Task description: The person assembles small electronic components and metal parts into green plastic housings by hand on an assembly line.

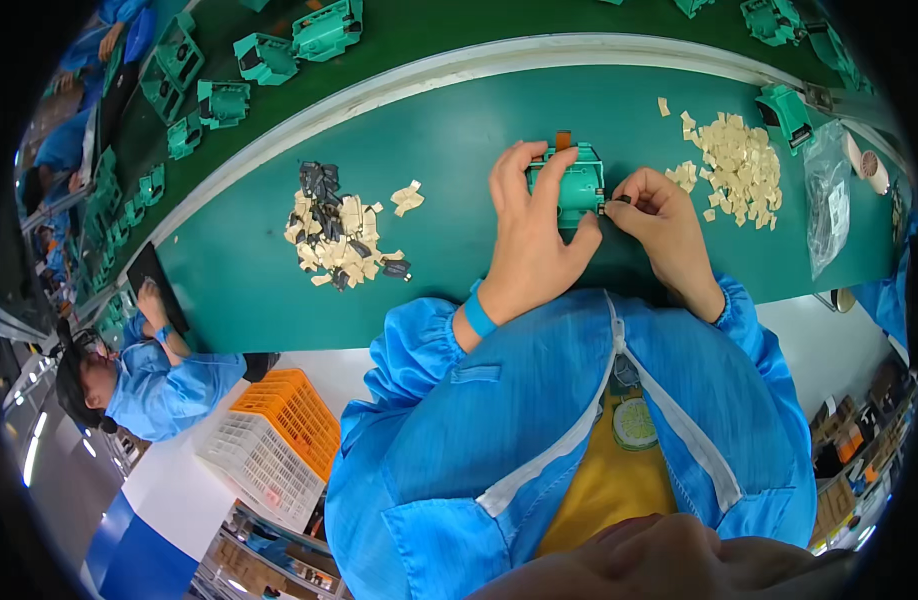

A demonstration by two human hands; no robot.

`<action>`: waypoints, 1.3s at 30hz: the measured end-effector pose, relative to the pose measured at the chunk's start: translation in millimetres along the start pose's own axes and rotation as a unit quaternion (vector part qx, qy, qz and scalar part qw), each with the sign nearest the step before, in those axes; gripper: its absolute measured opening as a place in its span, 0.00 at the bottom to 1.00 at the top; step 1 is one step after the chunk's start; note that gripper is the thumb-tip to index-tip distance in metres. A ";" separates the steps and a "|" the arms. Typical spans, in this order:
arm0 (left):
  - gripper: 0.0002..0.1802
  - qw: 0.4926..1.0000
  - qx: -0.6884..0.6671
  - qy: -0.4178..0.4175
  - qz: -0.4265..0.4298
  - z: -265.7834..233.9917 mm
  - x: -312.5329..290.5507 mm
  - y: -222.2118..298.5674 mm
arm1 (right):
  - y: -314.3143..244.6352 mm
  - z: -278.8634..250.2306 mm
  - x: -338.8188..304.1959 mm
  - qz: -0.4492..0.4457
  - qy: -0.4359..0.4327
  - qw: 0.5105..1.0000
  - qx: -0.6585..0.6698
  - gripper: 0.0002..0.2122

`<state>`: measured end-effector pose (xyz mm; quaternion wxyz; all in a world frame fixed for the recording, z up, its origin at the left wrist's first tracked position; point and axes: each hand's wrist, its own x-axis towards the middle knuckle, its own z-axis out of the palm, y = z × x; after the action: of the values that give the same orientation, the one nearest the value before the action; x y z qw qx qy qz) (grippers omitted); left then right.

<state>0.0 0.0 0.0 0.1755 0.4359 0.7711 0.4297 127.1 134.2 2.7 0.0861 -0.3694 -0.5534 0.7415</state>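
A green plastic housing (pixel 581 188) with a rounded middle lies on the green tabletop in front of me. An orange-brown strip (pixel 564 140) sticks up from its far edge. My left hand (pixel 531 225) grips the housing from the left, fingers over its top and thumb at its near side. At its right end my right hand (pixel 664 222) pinches a small black piece (pixel 622 199) between thumb and fingertips, close against the housing. Whether the piece touches the housing I cannot tell.
Left lies a pile of cream and black pieces (pixel 339 240); right, a cream heap (pixel 741 170), a green part (pixel 785 115) and a clear plastic bag (pixel 829 200). Beyond the pale rail (pixel 429 72), a belt carries green housings (pixel 327 30). A co-worker (pixel 169 385) sits left, near crates (pixel 289 420).
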 end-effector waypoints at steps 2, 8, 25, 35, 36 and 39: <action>0.35 1.000 -0.008 0.004 -0.003 -0.3 0.3 1.9 | -1.1 1.0 -0.3 0.004 0.004 1.000 -0.009 0.06; 0.34 1.000 0.005 0.007 -0.002 -0.9 4.1 -3.0 | 1.5 2.4 6.7 -0.005 0.008 1.000 -0.023 0.06; 0.32 1.000 0.006 -0.013 -0.020 -2.6 5.0 -5.1 | -6.4 1.0 8.7 0.009 -0.006 0.998 -0.059 0.06; 0.32 1.000 0.013 -0.013 -0.012 -1.7 4.9 -6.1 | -7.7 2.3 5.8 0.004 -0.007 0.997 -0.083 0.07; 0.32 1.000 0.013 -0.013 -0.012 -1.7 5.0 -6.5 | -7.8 2.5 6.0 0.004 -0.006 0.997 -0.082 0.07; 0.32 1.000 0.008 -0.017 -0.015 -1.6 5.4 -7.1 | -8.1 2.2 6.5 0.002 -0.005 0.997 -0.082 0.08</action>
<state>-7.7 1.8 -4.3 0.1918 0.4331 0.7776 0.4134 118.8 139.0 7.3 0.0511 -0.3732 -0.6120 0.6954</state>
